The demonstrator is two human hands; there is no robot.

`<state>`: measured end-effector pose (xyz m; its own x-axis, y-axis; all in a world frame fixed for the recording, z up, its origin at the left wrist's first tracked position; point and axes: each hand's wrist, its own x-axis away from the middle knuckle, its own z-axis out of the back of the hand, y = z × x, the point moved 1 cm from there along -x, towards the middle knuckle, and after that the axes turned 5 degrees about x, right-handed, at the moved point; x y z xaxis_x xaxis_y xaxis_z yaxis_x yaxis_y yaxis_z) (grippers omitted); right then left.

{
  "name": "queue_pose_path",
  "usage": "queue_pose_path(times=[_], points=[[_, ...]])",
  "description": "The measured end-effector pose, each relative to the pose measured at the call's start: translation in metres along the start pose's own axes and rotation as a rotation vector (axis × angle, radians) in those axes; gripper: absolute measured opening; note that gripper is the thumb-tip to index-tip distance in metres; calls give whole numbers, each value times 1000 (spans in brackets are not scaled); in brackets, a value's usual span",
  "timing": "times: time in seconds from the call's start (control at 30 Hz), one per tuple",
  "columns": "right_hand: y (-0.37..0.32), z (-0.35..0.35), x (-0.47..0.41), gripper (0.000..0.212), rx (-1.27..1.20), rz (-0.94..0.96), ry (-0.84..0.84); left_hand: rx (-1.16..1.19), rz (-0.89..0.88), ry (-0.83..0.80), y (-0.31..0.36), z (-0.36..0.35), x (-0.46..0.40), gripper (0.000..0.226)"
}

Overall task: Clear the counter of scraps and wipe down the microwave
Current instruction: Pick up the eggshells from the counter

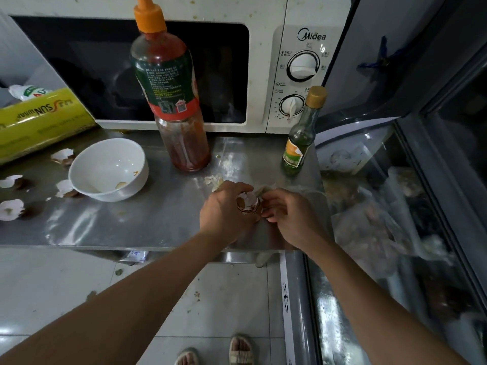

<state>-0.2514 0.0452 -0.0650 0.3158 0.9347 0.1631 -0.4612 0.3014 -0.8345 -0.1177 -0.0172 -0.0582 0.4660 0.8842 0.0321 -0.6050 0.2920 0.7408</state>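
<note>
1. From my remote feed: the left hand [226,206] curls round a stack of brown eggshell halves [247,204] above the front right part of the steel counter [147,222].
2. The right hand [287,214] sits just beside it, fingers curled, fingertips touching the shell stack; I cannot tell whether it pinches a piece.
3. I count 4 more broken eggshells [10,209] lying loose at the counter's left end, around a white bowl [109,168] that holds a little residue.
4. A pale scrap [214,180] lies on the steel just behind the left hand.
5. The white microwave [266,75] stands at the back, its casing speckled with stains.
6. A tall sauce bottle [171,101] with an orange cap stands in front of its door, and a small green bottle [300,138] stands below the dials.
7. A yellow box of cling wrap [39,122] rests at far left.
</note>
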Motion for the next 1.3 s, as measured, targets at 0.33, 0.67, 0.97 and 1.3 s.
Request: queue_pose_path(times=[0.33, 0.67, 0.97, 1.3], points=[[-23, -9, 1, 42, -209, -60, -75, 67, 37, 57, 2, 31, 16, 52], [-90, -47, 0, 45, -236, 35, -158, 79, 113, 169, -3, 106, 40, 39], [-162, -105, 13, 41, -202, 153, -348, 113, 243, 257, -40, 182, 83, 55], [-238, -195, 33, 30, -105, 182, -405, 145, 270, 290, -116, 274, 121, 49]])
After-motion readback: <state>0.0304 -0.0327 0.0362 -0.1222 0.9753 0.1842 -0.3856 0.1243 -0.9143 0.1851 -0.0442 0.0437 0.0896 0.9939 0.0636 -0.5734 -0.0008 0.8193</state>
